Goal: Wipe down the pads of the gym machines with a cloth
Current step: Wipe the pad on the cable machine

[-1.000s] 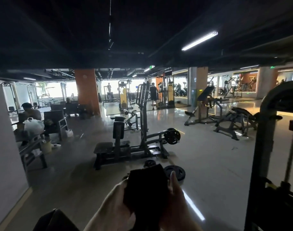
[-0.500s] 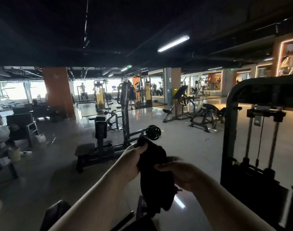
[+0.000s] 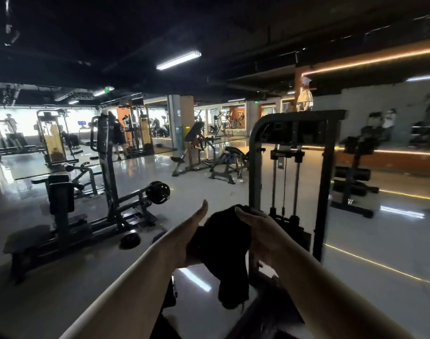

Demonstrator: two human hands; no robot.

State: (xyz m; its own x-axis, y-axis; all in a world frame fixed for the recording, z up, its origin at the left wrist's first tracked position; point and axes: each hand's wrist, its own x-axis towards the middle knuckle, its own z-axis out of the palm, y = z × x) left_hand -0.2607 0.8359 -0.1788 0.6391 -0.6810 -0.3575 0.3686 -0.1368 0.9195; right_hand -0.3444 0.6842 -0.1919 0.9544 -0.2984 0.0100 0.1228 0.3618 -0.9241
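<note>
— What had the hands got?
— I saw the left hand (image 3: 187, 237) and right hand (image 3: 259, 231) both gripping a dark cloth (image 3: 225, 243) between them, its tail hanging down.
— And beyond?
— A weight machine (image 3: 292, 172) stood at one o'clock, a bench (image 3: 62, 231) at ten.

Cloth (image 3: 225, 243) between both hands, weight-stack machine (image 3: 292, 172) just behind (plate-loaded machine (image 3: 106, 204) to its left)
</note>
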